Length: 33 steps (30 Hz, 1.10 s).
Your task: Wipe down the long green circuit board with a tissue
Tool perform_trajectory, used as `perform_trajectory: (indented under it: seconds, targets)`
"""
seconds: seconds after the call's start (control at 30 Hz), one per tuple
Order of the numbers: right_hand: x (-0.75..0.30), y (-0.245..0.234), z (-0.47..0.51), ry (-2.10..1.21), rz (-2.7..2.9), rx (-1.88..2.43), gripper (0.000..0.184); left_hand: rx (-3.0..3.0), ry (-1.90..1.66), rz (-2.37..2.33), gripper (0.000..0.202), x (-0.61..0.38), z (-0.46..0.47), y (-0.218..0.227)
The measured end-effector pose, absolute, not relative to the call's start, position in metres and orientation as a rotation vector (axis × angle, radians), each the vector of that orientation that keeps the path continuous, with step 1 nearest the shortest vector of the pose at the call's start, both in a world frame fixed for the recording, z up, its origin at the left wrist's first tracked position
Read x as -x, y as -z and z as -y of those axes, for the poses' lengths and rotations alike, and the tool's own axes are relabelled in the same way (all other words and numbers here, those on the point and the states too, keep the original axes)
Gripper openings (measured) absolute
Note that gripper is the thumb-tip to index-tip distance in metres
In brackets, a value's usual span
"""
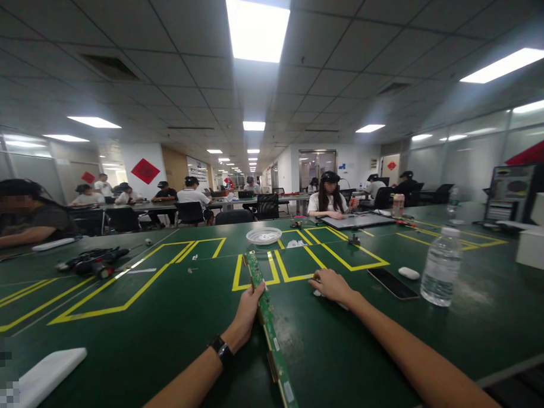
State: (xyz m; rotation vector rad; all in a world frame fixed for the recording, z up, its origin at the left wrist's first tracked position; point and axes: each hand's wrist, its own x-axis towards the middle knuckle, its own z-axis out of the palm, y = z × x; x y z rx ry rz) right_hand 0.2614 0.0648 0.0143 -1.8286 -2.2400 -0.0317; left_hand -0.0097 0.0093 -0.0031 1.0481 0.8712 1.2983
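Observation:
My left hand (pixel 247 315), with a black watch on the wrist, is closed around the edge of a long, narrow green circuit board (pixel 268 323). The board is held tilted above the table, its far end raised and its near end running out of the bottom of the view. Along its left edge are connectors, and pale labels lie on its face. My right hand (pixel 331 285) rests low at the table, fingers curled down over something small and white, mostly hidden under the hand. Just beyond both hands, yellow tape outlines (pixel 256 286) mark the green table (pixel 331 356).
A white round basket (pixel 263 236) stands ahead. To the right are a phone (pixel 393 283), a white case (pixel 409 273) and a water bottle (pixel 441 269). Dark cabled tools (pixel 93 262) lie left, a white object (pixel 50 378) nearer. A person (pixel 329 199) sits across the table.

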Motion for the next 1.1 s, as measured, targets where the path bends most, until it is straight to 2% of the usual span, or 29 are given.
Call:
perform_trajectory:
  seconds: [0.13,0.33,0.57,0.7,0.93,1.1]
  targets:
    - [-0.254,-0.017,-0.062,0.062,2.234,1.828,0.023,-1.054,-1.291,-0.875,0.04,0.01,-0.01,0.005]
    - [-0.263,-0.013,-0.063,0.207,2.152,1.957,0.035,-1.026,-1.291,-0.873,0.037,0.01,-0.012,0.007]
    - [-0.266,-0.013,-0.065,-0.013,2.159,1.933,0.028,-1.107,-1.237,-0.866,0.037,0.009,-0.007,0.004]
    - [-0.251,-0.019,-0.06,-0.229,2.118,1.645,0.021,-1.233,-1.156,-0.809,0.042,0.005,-0.001,-0.002]
    - [-0.203,-0.026,-0.031,-1.085,2.017,1.144,0.038,-1.311,-1.079,-0.782,0.047,0.0,0.008,-0.012]
    - [-0.186,-0.019,-0.023,-1.381,1.81,1.025,0.033,-1.367,-1.081,-0.828,0.047,0.001,0.003,-0.009]
